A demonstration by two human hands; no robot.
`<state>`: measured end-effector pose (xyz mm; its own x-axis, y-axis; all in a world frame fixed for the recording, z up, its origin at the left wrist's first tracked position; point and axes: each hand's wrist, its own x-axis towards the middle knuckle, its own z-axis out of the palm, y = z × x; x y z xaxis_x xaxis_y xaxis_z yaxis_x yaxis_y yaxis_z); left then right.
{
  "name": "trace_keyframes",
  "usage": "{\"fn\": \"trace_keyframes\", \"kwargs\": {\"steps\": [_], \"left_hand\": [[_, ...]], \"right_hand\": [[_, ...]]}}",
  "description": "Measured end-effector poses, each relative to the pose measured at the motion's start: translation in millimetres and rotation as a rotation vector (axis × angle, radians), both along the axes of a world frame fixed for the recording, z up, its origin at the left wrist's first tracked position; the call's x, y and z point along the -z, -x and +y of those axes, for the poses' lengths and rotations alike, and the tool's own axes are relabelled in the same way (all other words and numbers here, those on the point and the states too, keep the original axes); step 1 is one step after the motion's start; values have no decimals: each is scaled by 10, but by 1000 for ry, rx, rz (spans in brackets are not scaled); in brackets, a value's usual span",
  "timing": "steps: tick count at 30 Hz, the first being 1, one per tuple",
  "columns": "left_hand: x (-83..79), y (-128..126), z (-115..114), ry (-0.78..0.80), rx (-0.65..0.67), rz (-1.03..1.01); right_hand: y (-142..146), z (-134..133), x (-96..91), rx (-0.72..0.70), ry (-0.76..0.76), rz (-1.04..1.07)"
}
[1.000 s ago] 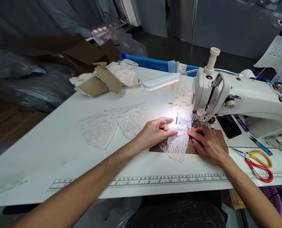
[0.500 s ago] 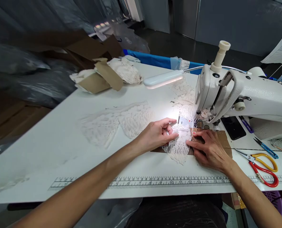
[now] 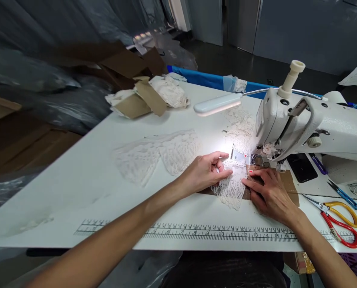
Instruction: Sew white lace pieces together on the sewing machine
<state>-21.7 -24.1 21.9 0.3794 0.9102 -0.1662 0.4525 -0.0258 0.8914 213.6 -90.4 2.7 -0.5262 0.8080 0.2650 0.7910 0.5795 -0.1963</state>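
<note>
A white lace piece point(image 3: 231, 190) lies on the bed of the sewing machine point(image 3: 289, 120), just in front of the needle area. My left hand point(image 3: 207, 172) is at its left edge, with the thumb on the lace, the index finger reaching forward and the other fingers curled; lace shows between them. My right hand point(image 3: 267, 190) rests palm down at the lace's right side. Its fingers are stretched out, the tips touching the lace edge and the brown covering point(image 3: 288, 184) on the bed. More lace point(image 3: 240, 124) lies behind the needle.
Another lace piece point(image 3: 157, 154) lies flat to the left. Behind it sits a bundle of lace with cardboard point(image 3: 150, 98). A lamp point(image 3: 217, 105) hangs over the table. On the right are a phone point(image 3: 301, 168), blue snips point(image 3: 343, 194) and red-and-yellow scissors point(image 3: 340, 218). A printed ruler point(image 3: 196, 232) runs along the front edge.
The head view has turned slightly left, so everything sits a little further right. My hands keep nearly the same place on the lace.
</note>
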Motion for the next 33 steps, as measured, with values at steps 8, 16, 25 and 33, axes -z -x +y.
{"fn": "trace_keyframes", "kwargs": {"steps": [8, 16, 25, 33], "left_hand": [[-3, -9, -47, -217, 0, 128], [10, -4, -63, -727, 30, 331], [211, -235, -166, -1098, 417, 457], [180, -180, -164, -1029, 403, 489]], "right_hand": [[7, -8, -8, 0, 7, 7], [30, -14, -30, 0, -34, 19], [22, -11, -19, -6, -38, -15], [32, -25, -18, 5, -24, -4]]}}
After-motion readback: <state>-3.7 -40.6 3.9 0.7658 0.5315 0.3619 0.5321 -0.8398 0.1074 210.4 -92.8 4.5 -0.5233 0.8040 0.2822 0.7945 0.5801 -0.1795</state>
